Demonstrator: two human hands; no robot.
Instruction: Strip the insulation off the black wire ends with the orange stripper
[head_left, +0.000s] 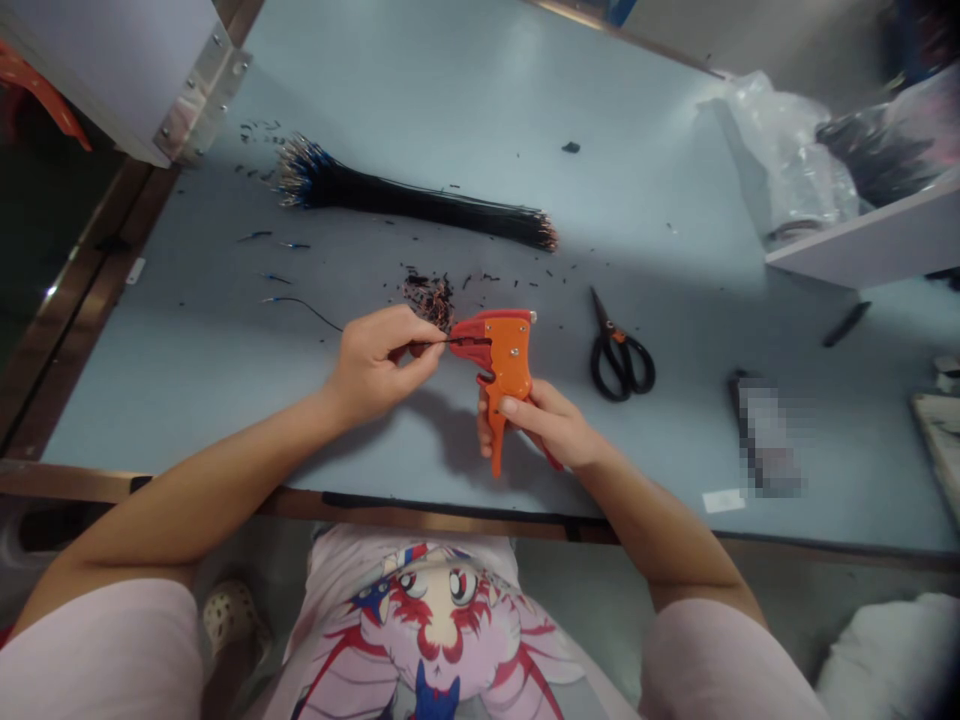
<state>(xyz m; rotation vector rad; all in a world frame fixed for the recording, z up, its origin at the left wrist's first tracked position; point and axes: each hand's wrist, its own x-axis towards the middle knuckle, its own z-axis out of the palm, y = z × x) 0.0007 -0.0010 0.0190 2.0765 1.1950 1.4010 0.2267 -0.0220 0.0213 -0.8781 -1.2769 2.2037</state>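
Note:
My right hand is closed round the handles of an orange wire stripper, held upright above the blue-grey table. My left hand pinches a thin black wire and holds its end in the stripper's jaws. The wire trails off to the left across the table. Just behind the stripper lies a small heap of stripped insulation bits.
A long bundle of black wires lies across the table's far middle. Black scissors lie right of the stripper. A white shelf with plastic bags stands at the right, a dark flat object near the front right.

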